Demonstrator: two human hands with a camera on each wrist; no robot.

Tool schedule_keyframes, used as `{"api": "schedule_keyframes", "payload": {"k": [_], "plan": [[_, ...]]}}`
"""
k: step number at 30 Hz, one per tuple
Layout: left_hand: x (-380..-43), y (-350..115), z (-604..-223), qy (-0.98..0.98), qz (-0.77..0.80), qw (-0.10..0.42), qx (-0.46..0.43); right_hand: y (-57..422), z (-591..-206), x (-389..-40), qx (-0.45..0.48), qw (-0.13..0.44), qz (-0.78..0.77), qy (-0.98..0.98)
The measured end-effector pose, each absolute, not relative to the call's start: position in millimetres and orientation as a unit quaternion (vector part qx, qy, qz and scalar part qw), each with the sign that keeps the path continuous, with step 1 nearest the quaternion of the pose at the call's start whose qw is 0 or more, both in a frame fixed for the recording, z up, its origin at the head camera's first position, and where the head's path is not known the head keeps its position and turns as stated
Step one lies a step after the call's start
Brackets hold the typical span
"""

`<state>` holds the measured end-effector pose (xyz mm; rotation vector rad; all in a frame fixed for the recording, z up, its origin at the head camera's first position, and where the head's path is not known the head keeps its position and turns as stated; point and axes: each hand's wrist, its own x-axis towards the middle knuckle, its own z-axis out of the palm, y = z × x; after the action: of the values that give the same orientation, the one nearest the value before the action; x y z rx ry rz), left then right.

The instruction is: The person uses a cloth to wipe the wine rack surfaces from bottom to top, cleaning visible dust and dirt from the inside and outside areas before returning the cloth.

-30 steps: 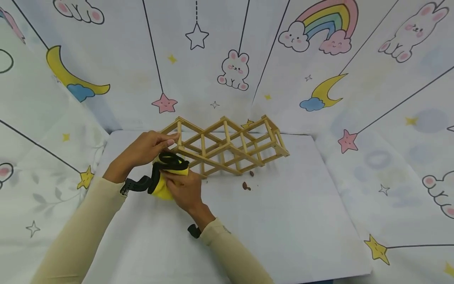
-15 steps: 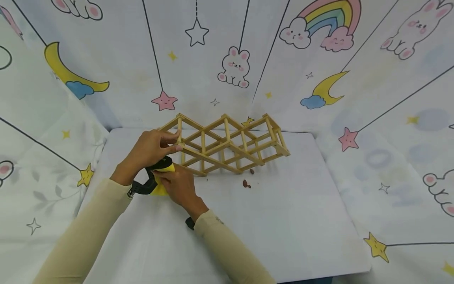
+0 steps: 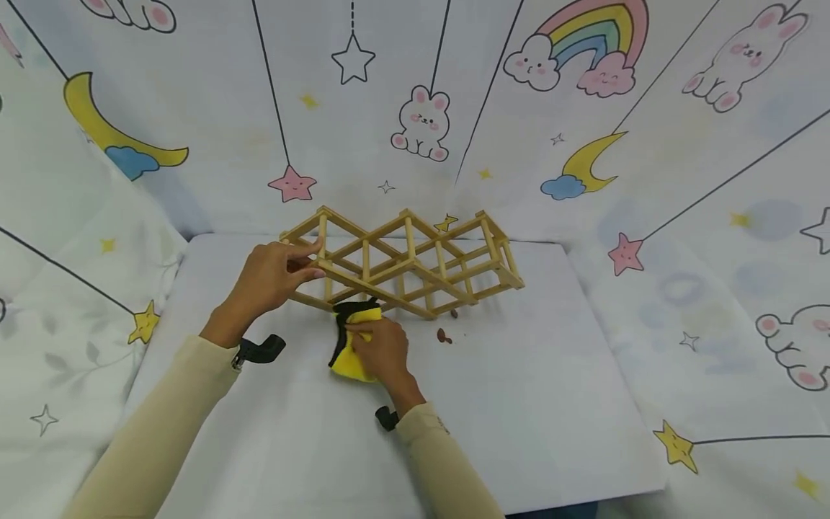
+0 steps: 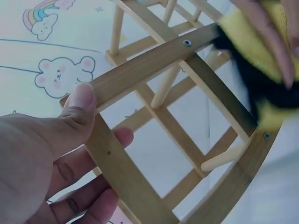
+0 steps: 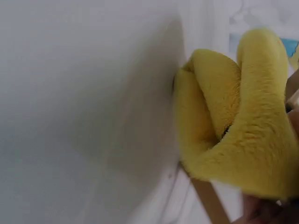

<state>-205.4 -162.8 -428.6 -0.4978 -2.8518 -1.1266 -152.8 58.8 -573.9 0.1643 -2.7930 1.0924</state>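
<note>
A wooden lattice rack (image 3: 410, 238) of crossed slats and round pegs stands at the back of the white board. My left hand (image 3: 266, 277) grips its left end; in the left wrist view the thumb lies on a slat (image 4: 140, 70), with the fingers curled beneath. My right hand (image 3: 387, 353) holds a folded yellow cloth (image 3: 353, 360) with black edging, its top overlapping the rack's lower front slats. In the right wrist view the fluffy yellow cloth (image 5: 261, 149) hides most of that hand.
Small brown bits (image 3: 443, 336) lie on the white board (image 3: 519, 411) in front of the rack. A printed cloth backdrop (image 3: 220, 115) with stars, moons and bunnies rises behind and along both sides.
My right hand has moved with the cloth from beside my left hand rightward along the rack's lower front. The left hand stays at the rack's left end.
</note>
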Motion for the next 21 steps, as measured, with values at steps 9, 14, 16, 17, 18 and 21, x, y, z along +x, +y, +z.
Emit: {"api": "schedule_keyframes", "payload": {"k": [9, 14, 16, 17, 18, 21], "plan": [[-200.1, -157.0, -448.4, -0.909, -0.389, 0.048, -0.142, 75.4, -582.9, -152.9, 0.038, 0.013, 0.322, -0.946], [-195.8, -148.7, -464.0, -0.897, -0.403, 0.127, -0.132, 121.6, -568.0, -141.0, 0.078, 0.003, 0.341, -0.937], [-194.9, -143.1, -470.2, -0.883, -0.426, 0.156, -0.124, 137.7, -553.0, -138.0, 0.112, 0.023, 0.382, -0.917], [-194.8, -140.0, -473.0, -0.875, -0.438, 0.169, -0.120, 145.5, -542.6, -136.9, 0.123, 0.031, 0.412, -0.902], [-195.0, -136.8, -475.6, -0.867, -0.450, 0.178, -0.116, 153.1, -531.2, -136.6, 0.135, 0.040, 0.445, -0.884], [-196.1, -129.5, -478.9, -0.850, -0.477, 0.194, -0.113, 178.1, -492.4, -140.2, 0.156, 0.077, 0.540, -0.823]]}}
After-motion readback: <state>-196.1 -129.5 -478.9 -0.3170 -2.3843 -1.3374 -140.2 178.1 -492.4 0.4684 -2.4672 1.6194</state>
